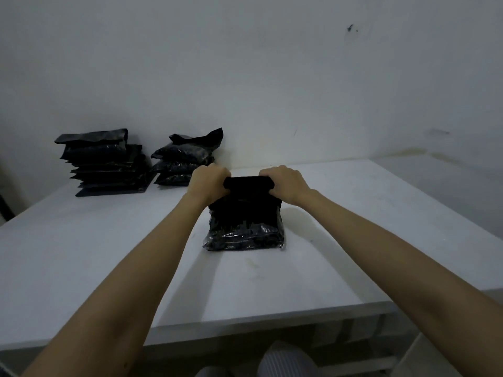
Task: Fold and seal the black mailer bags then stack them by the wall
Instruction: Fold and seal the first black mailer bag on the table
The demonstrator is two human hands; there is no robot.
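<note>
Black mailer bag (245,224) gripped between left hand (208,183) and right hand (285,183).

- My left hand (208,183) and my right hand (285,183) each curl round one end of the rolled-over top of a black mailer bag (245,224).
- The bag lies on the white tabletop (353,240) in front of me, its glossy near end toward me and the folded end raised in my grip.
- Two stacks of black bags stand at the far left by the wall (272,77): a taller stack (106,161) and, just beside it, a shorter stack (185,159).
- The shorter stack sits just beyond my left hand.
</note>
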